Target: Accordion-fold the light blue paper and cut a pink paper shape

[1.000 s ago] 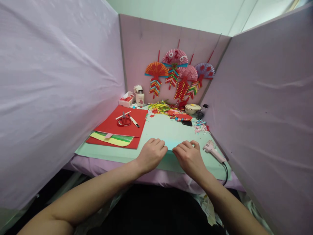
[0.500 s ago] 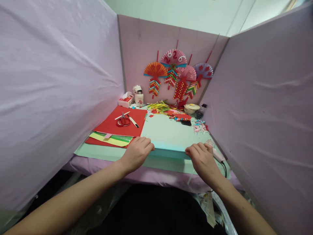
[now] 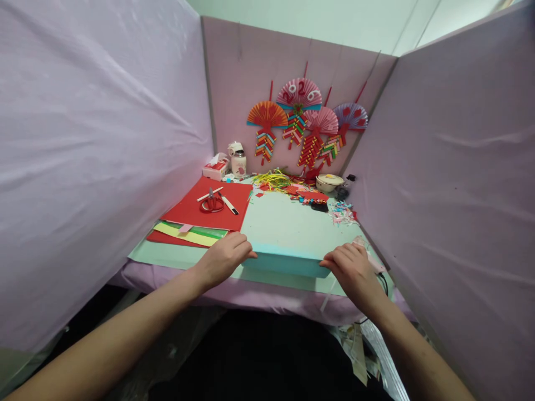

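Lilac-covered partitions (image 3: 104, 139) bound the work surface at left, right and far side. Pale green mat (image 3: 288, 223) shows between red sheets (image 3: 184, 209) at left and paper scraps (image 3: 343, 213) at far right, giving room beyond the hands. Right-side room is tighter: a glue gun (image 3: 375, 262) sits just beside the right hand (image 3: 351, 267), partly hidden. Light-blue paper (image 3: 284, 264) spans both hands over the mat's near part, long edge nearly straight. Left hand (image 3: 228, 255) and right hand each pinch one end, fingers closed.
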A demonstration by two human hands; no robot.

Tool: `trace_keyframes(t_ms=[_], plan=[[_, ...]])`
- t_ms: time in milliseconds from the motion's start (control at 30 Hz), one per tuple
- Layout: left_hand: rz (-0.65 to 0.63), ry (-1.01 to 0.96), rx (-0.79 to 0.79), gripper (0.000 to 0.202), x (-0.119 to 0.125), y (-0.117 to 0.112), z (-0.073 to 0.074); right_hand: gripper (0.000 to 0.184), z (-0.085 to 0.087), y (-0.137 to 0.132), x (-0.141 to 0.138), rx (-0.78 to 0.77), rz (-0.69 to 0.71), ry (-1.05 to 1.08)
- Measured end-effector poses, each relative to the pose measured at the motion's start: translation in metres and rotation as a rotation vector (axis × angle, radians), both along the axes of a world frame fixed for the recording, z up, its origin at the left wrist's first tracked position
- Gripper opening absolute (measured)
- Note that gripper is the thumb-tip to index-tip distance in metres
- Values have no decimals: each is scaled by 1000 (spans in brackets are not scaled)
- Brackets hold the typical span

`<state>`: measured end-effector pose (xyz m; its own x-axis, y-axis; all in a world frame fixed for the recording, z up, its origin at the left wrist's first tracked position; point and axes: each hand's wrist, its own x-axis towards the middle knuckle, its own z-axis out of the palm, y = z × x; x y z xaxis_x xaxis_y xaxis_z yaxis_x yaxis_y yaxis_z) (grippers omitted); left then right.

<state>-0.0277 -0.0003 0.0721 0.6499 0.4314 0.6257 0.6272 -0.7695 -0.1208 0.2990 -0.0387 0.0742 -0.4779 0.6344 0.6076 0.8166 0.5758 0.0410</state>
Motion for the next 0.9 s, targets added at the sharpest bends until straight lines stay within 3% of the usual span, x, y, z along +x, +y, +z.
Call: trace_keyframes(t_ms=[100, 300, 500, 600, 700, 800, 900], plan=[[-8, 10, -57, 23, -5, -1, -2, 15, 0, -1, 3, -33, 35, 2], [45, -11, -89, 22, -29, 2, -11, 23, 2, -2, 25, 35, -14, -6], [125, -108, -52, 22, -34, -1, -14, 12, -3, -4, 37, 23, -74, 165], [182, -311, -45, 15, -19, -6, -12, 12, -8, -8, 21, -93, -39, 314], [214, -468, -8, 11, 5, -11, -15, 14, -13, -12, -12, -306, 40, 516], [187, -486, 52, 10, 32, -15, -25, 23, -16, -8, -49, -507, 87, 718], [151, -441, 66, 13, 53, -16, -39, 38, -17, 7, -76, -576, 23, 846]])
